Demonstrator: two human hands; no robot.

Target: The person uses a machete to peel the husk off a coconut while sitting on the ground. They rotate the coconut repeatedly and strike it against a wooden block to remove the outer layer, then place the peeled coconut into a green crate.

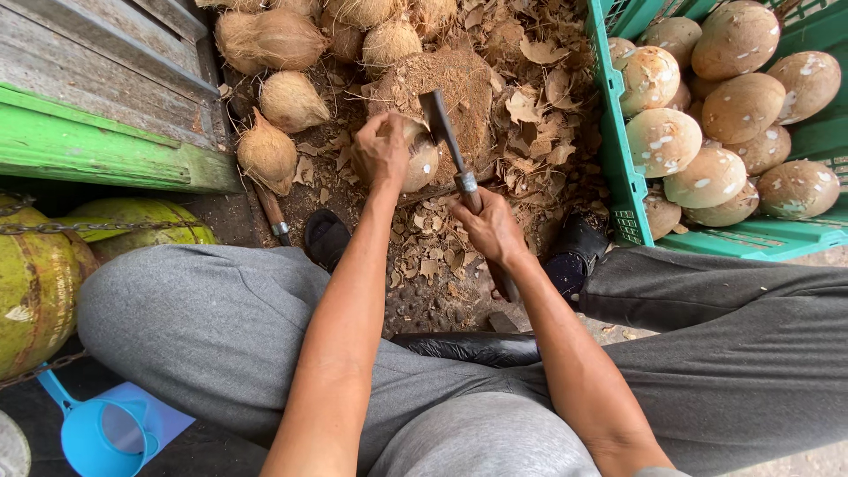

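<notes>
My left hand (382, 147) grips a partly peeled coconut (422, 159) held against a brown chopping block (459, 93) between my knees. My right hand (488, 225) is closed on the wooden handle of a cleaver (442, 124), whose dark blade rests against the coconut's right side. Brown shell chips cover the ground around the block.
Several unpeeled brown coconuts (269, 40) lie at the top left. A green plastic crate (618, 168) at the right holds several peeled pale coconuts (707, 177). Green coconuts (35, 283) sit at far left, a blue scoop (97, 433) at bottom left, a second knife (272, 212) by the green board.
</notes>
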